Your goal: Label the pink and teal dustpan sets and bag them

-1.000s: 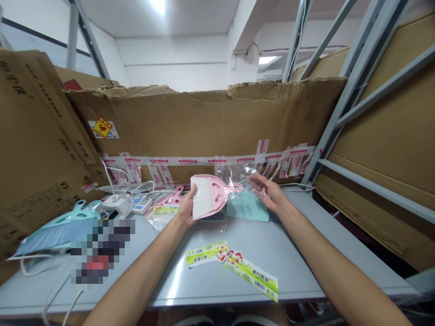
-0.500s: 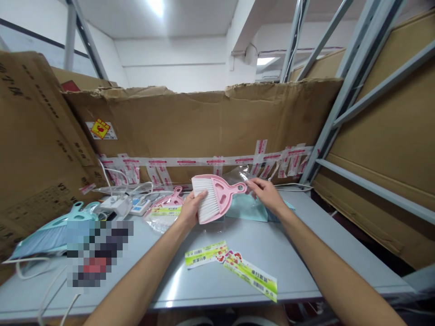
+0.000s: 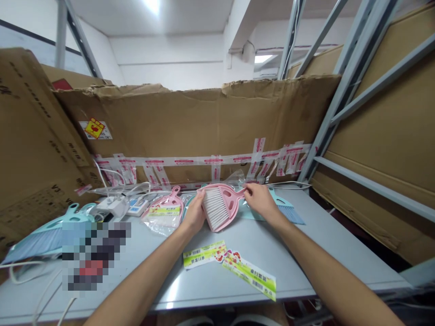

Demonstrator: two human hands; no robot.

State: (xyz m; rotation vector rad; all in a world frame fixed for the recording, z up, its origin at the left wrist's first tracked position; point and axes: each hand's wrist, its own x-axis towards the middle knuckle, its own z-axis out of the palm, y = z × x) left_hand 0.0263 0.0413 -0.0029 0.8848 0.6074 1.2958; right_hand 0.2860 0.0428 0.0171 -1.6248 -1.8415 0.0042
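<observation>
- Item held: a pink plastic hand brush (image 3: 220, 207), with a flat, rounded body, oval cut-outs, and a tapered handle ending in a ring. A dense row of white bristles (image 3: 214, 208) fills the end toward the left hand.
- Position: the brush lies between both hands, tilted over the table, with the handle pointing toward the right hand. Contact with the table cannot be determined.
- Left hand (image 3: 194, 213): closed around the bristle end, grasping the brush.
- Right hand (image 3: 260, 200): grasping the handle end between thumb and fingers.
- Beyond the right hand: a teal hand brush (image 3: 287, 213) with blue bristles lies on the grey table (image 3: 306, 267).
- Beyond the left hand: a second pink brush in a clear plastic bag (image 3: 165, 213) lies on the table, just beside the hand.
- Nearer the person, below both hands: two green-and-yellow printed paper labels (image 3: 204, 254) (image 3: 249, 274) lie on the table, their ends touching.
- Far left of the left hand: a larger teal brush (image 3: 44, 240), partly hidden by a pixelated patch (image 3: 93, 256).
</observation>
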